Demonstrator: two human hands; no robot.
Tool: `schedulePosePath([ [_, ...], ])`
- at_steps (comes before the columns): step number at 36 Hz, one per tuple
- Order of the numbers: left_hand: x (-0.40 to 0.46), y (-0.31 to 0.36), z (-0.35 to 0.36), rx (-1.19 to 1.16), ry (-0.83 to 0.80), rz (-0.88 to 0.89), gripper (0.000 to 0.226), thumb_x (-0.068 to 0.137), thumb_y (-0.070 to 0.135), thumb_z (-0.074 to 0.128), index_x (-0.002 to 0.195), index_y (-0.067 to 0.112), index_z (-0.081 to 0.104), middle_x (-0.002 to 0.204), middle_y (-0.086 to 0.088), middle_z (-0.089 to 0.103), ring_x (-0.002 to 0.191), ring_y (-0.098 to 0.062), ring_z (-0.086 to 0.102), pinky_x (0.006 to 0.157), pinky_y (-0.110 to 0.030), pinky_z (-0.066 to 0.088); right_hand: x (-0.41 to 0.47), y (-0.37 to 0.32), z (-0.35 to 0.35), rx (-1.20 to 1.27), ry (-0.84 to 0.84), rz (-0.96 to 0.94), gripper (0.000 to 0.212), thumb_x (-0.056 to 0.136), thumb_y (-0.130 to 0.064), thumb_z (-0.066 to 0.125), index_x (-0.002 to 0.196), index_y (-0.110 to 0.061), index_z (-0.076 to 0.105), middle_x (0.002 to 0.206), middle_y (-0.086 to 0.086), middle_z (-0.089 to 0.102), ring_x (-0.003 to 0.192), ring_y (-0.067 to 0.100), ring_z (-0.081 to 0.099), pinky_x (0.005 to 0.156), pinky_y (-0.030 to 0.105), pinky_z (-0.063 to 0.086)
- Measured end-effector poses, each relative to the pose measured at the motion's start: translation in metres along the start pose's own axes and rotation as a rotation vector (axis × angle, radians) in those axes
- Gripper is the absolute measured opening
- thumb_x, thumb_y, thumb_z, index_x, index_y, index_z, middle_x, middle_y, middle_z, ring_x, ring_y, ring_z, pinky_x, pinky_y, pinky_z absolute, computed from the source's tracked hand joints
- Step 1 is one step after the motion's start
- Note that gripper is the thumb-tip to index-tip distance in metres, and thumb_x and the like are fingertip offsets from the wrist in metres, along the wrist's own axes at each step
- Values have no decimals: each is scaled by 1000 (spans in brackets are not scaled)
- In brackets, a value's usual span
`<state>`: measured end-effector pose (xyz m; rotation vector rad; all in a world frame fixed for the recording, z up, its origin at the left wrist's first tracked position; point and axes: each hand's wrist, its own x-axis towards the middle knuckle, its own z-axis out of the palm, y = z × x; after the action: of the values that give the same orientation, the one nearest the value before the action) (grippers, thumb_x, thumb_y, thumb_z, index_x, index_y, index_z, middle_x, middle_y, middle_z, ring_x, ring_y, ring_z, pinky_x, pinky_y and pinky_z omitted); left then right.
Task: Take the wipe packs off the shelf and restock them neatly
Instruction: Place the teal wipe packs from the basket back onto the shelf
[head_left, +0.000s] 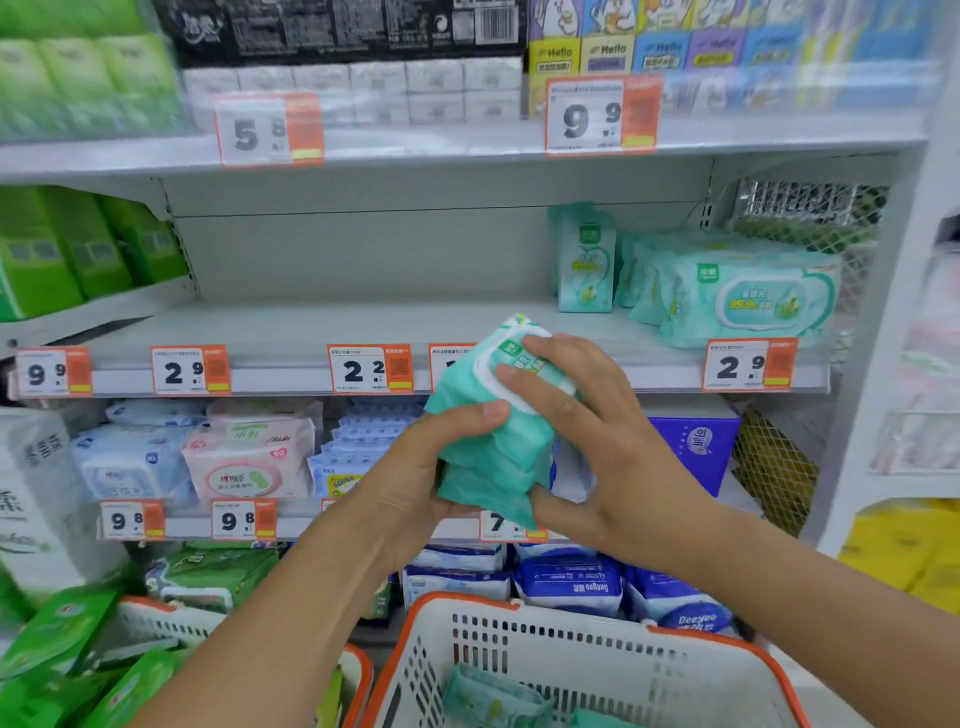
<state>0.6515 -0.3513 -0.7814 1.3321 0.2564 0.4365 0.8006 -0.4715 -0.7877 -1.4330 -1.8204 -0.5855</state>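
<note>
left hand (415, 467) gripping, right hand (587, 441) clasping — forearms raised

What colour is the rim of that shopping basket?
Orange, on the white basket; the head view shows it.

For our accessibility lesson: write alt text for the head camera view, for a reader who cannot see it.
Two hands, left hand and right hand, grip a stack of teal wipe packs in front of a mostly bare middle shelf. More teal packs sit at the shelf's right end, and a white and orange basket waits below.

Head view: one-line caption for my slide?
Both hands hold teal wipe packs before the middle shelf, above a basket.
</note>
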Motion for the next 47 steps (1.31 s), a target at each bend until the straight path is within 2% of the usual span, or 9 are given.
schedulePosePath([
  [7,20,25,-7,140,173,224,78,60,35,80,133,20,57,127,-12,66,111,-30,66,89,-48,54,31,-7,-22,479,-19,103,59,81,-21,73,137,-13,55,154,7,30,148,23,27,114,47,37],
  [11,30,49,-12,274,251,377,101,48,33,86,141,19,48,123,-4,68,105,-20,69,80,-33,57,58,-14,-22,734,225,301,25,84,-17,77,107,-22,68,152,1,34,144,-1,27,86,15,52],
  [21,41,93,-26,918,105,492,121,42,20,99,147,25,39,126,21,57,111,8,59,92,-9,45,82,28,-33,713,-116,553,141,41,-9,97,156,-27,19,142,-11,52,122,2,58,98,23,51],
  [27,72,96,-34,931,154,475,132,29,43,93,146,25,35,131,16,55,116,1,58,100,-20,46,101,51,-33,787,-108,512,109,46,14,90,135,-31,47,124,-8,67,114,8,65,84,25,57],
  [32,129,109,-48,909,159,399,112,46,14,98,144,17,44,124,13,59,99,12,59,80,-5,48,123,95,-21,811,-129,527,82,53,8,86,125,-18,56,116,4,72,105,18,70,83,35,60],
  [36,189,121,-63,997,126,326,107,50,13,96,144,19,45,128,8,59,101,3,60,80,-8,51,144,136,-3,632,-104,546,51,59,5,89,95,-22,65,83,-15,75,78,0,69,67,18,56],
  [40,245,100,-92,1090,26,149,112,53,7,95,148,21,37,130,10,56,107,-3,60,90,-17,52,156,185,24,379,-276,680,48,60,-22,95,102,-16,72,93,-7,76,86,11,69,66,16,52],
  [43,272,72,-113,1122,-35,-13,124,57,10,94,155,24,19,142,10,47,124,-11,51,105,-25,43,165,207,39,-122,-485,716,98,59,-45,93,139,-14,47,134,6,58,121,24,56,95,28,48],
  [47,291,62,-132,1046,-37,-31,123,63,1,90,156,29,14,138,9,51,128,-13,51,109,-35,44,193,218,56,-482,-739,307,139,51,-49,94,158,-30,8,164,3,19,151,24,18,121,38,22],
])
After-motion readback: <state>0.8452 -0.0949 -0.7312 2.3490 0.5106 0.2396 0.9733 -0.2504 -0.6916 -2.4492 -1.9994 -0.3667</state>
